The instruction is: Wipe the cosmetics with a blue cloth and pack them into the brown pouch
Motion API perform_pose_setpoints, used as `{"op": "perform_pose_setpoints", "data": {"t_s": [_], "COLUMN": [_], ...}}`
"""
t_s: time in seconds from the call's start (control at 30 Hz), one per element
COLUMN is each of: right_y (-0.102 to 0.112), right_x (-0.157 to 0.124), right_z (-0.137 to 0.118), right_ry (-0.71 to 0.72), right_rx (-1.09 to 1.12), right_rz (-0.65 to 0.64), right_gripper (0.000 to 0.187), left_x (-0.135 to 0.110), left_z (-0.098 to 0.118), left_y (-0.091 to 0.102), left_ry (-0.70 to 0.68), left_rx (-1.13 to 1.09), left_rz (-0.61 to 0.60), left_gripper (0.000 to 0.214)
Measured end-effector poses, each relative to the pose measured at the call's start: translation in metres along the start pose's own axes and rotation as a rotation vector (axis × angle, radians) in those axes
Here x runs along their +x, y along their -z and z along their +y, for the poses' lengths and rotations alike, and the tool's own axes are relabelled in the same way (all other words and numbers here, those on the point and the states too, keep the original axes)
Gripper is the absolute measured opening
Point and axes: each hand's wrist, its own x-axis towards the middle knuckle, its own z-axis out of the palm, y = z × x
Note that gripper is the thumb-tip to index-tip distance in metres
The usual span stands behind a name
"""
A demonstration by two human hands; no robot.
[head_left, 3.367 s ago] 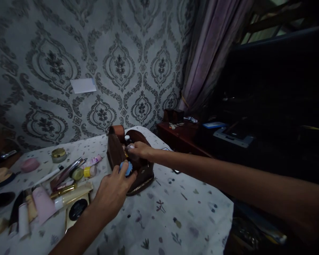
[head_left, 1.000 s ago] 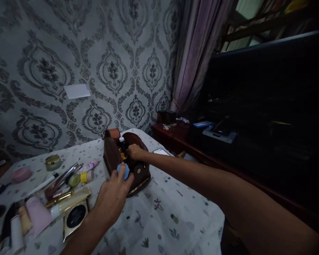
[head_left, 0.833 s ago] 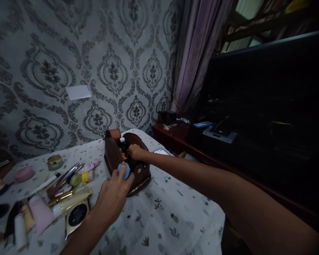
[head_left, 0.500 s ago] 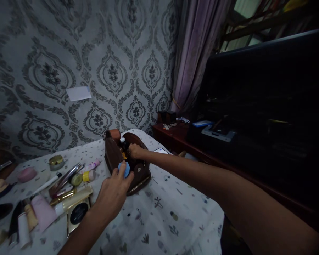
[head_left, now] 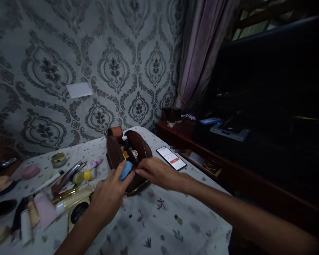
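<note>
A brown handbag (head_left: 113,152) stands gaping on the cloth-covered table, with a white-capped dark bottle (head_left: 126,141) and other small bottles inside. At its near side my left hand (head_left: 112,189) is closed around a small light-blue object (head_left: 126,170), whose kind I cannot make out. My right hand (head_left: 159,173) is beside it, over the bag's right front edge. Its fingers are drawn together close to the left fingertips; whatever may be between them is hidden.
Left of the bag lie many cosmetics: a pink tube (head_left: 44,209), a gold-lidded jar (head_left: 59,159), a black compact (head_left: 79,211). A phone (head_left: 171,158) with a lit screen rests right of the bag. Beyond it are a partly open drawer (head_left: 215,173) and a dark screen (head_left: 268,88).
My right hand has come out of the bag toward me and now meets my left hand at the front. The left hand keeps the blue object. The view has shifted slightly.
</note>
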Motion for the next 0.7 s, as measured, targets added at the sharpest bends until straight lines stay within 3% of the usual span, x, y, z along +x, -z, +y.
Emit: {"op": "perform_pose_setpoints", "data": {"t_s": [0.07,0.17,0.37,0.47,0.63,0.7], "right_y": [-0.015,-0.038,-0.054,-0.057,-0.064,-0.069], "right_x": [-0.028,-0.054,-0.05,-0.042,-0.037,-0.035], "right_z": [0.005,0.012,0.022,0.021,0.007,-0.002], "right_ry": [0.085,0.194,0.283,0.341,0.436,0.474], "right_rx": [0.102,0.096,0.107,0.122,0.178,0.21], "right_rz": [0.143,0.346,0.508,0.585,0.64,0.645], "right_gripper": [0.018,0.027,0.027,0.022,0.027,0.027], "left_x": [-0.006,-0.016,-0.052,-0.074,-0.108,-0.117], "left_z": [-0.004,-0.009,-0.031,-0.052,-0.08,-0.084], "left_y": [-0.009,-0.021,-0.027,-0.02,-0.009,-0.011], "left_ry": [-0.021,-0.007,0.196,0.416,0.975,1.075], "left_rx": [-0.073,-0.208,-0.349,-0.429,-0.647,-0.691], "left_rz": [0.142,0.301,0.391,0.391,0.443,0.47], "left_gripper": [0.059,0.051,0.038,0.033,0.044,0.047]}}
